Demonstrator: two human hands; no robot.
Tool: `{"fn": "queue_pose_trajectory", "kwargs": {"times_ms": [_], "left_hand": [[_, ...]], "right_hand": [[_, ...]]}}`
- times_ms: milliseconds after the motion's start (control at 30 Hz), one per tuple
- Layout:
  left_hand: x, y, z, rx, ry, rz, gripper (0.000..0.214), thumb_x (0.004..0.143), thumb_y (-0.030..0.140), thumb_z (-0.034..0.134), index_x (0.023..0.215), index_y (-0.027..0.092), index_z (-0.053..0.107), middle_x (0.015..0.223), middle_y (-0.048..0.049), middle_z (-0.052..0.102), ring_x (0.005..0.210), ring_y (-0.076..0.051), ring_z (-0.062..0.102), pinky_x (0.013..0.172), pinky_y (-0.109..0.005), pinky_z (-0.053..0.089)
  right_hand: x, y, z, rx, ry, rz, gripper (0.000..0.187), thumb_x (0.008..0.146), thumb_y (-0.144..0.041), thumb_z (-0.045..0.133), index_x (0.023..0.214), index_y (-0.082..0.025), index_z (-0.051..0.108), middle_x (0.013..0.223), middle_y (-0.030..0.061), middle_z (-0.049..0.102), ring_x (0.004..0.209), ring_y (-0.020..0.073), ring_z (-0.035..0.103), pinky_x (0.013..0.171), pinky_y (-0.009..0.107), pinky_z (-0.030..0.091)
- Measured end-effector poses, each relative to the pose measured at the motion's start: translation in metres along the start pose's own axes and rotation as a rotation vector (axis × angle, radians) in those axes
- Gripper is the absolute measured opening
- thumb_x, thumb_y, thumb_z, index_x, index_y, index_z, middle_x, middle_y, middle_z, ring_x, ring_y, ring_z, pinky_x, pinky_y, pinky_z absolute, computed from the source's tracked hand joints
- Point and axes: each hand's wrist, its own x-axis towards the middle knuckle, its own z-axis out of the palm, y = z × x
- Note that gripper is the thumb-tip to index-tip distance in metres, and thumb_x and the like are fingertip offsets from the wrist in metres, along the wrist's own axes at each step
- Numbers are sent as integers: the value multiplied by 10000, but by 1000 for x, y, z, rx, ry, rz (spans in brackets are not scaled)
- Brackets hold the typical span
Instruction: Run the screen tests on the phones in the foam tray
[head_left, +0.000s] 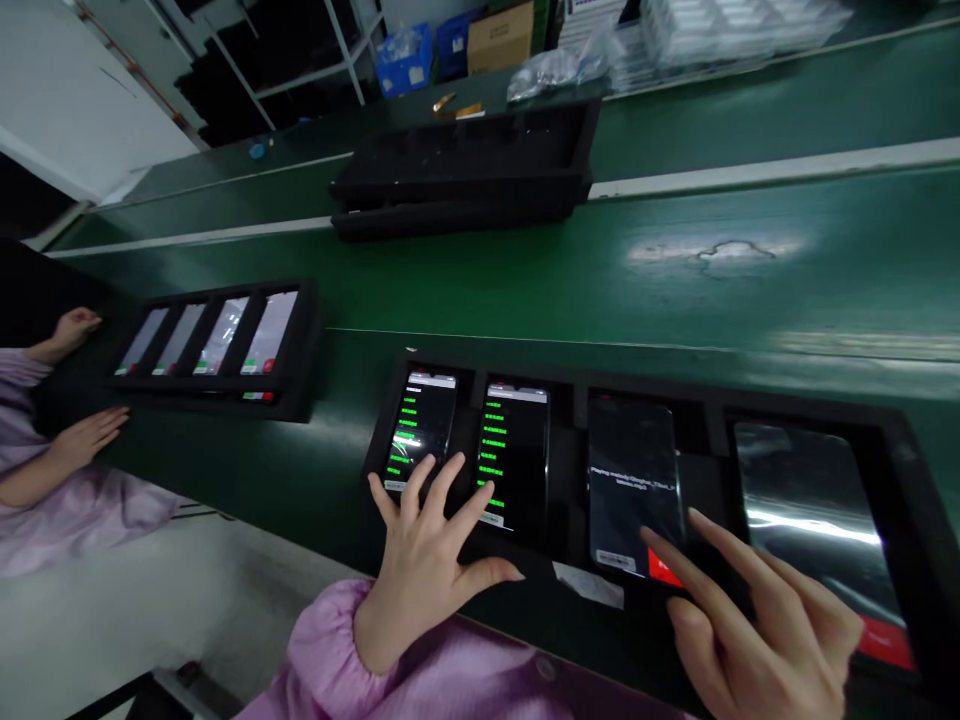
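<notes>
In front of me, a black foam tray [559, 425] holds several smartphones face up in separate slots. With fingers spread, my left hand [424, 545] rests over the lower ends of the leftmost phone [427, 410] and the second phone [517, 440], both showing green text lists on black. My right hand [765, 610] has its index fingertip at the red patch low on the third phone [630, 470], whose dark screen reads "Playing melody". Part of that hand covers the lower left of the rightmost phone [810, 480], which has a red strip at its bottom.
At left, another person's hands [86, 437] lie beside a black tray [304, 350] of phones with pale screens. Stacked black trays [465, 185] sit across the green bench [720, 260]. Behind are blue bins [405, 62], a cardboard box [501, 38] and white plastic trays [720, 35].
</notes>
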Motion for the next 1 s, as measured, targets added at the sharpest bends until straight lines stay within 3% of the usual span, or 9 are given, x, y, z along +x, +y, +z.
{"fn": "queue_pose_trajectory", "kwargs": {"times_ms": [200, 333, 400, 533, 633, 800, 900, 1000], "left_hand": [[-27, -56, -13, 78, 94, -238, 589, 1003, 670, 537, 1406, 262, 673, 1452, -144, 619, 1420, -363, 457, 1283, -697, 27], [-39, -76, -13, 117, 57, -310, 453, 998, 562, 616, 1351, 293, 709, 1450, -133, 620, 1404, -378, 483, 1247, -772, 50], [-43, -76, -13, 122, 44, -297, 414, 1001, 516, 629, 1345, 302, 712, 1453, -126, 619, 1406, -374, 480, 1245, -777, 46], [-48, -73, -13, 105, 60, -255, 386, 1004, 468, 637, 1348, 311, 711, 1425, -111, 640, 1396, -350, 495, 1268, -744, 27], [-48, -73, -9, 83, 88, -245, 425, 1006, 482, 628, 1393, 316, 687, 1427, -117, 634, 1394, -339, 500, 1283, -721, 40], [-49, -72, -3, 57, 19, -292, 490, 1029, 576, 534, 1460, 362, 632, 1617, -130, 463, 1489, -412, 377, 1220, -827, 64], [-52, -68, -5, -21, 191, -247, 567, 1057, 597, 431, 1481, 262, 604, 1554, -164, 508, 1478, -375, 406, 1279, -736, 100], [-51, -56, -10, -110, 311, -133, 452, 1063, 447, 503, 1438, 217, 605, 1439, -144, 598, 1422, -294, 498, 1330, -594, 153]], "right_hand": [[2, -5, -5, 32, -71, 93, 695, 1012, -205, 581, 1646, -418, 393, 1438, 100, 638, 1054, 356, 654, 934, 533, 461], [5, 1, 1, 31, 25, -38, 658, 1015, -191, 554, 1642, -346, 429, 1390, 129, 661, 942, 313, 651, 823, 480, 450], [6, 4, 3, 31, 63, -91, 645, 1013, -190, 546, 1635, -330, 448, 1394, 127, 660, 914, 296, 646, 798, 465, 439], [6, 2, 2, 32, 2, -13, 678, 1011, -174, 550, 1647, -367, 414, 1440, 108, 638, 995, 317, 654, 857, 483, 458], [4, -1, 2, 9, 40, -32, 661, 1017, -193, 559, 1639, -376, 428, 1396, 98, 668, 990, 320, 661, 864, 488, 460], [2, -3, 1, -14, 8, 17, 714, 1001, -163, 600, 1653, -372, 398, 1347, 122, 694, 1036, 350, 670, 906, 520, 462], [2, 0, 3, -28, 82, -82, 672, 1009, -169, 582, 1643, -334, 430, 1213, 131, 738, 978, 338, 673, 880, 511, 459], [1, 6, 5, -32, 159, -156, 650, 1010, -165, 577, 1634, -298, 451, 1133, 125, 757, 954, 310, 673, 859, 480, 460]]}}
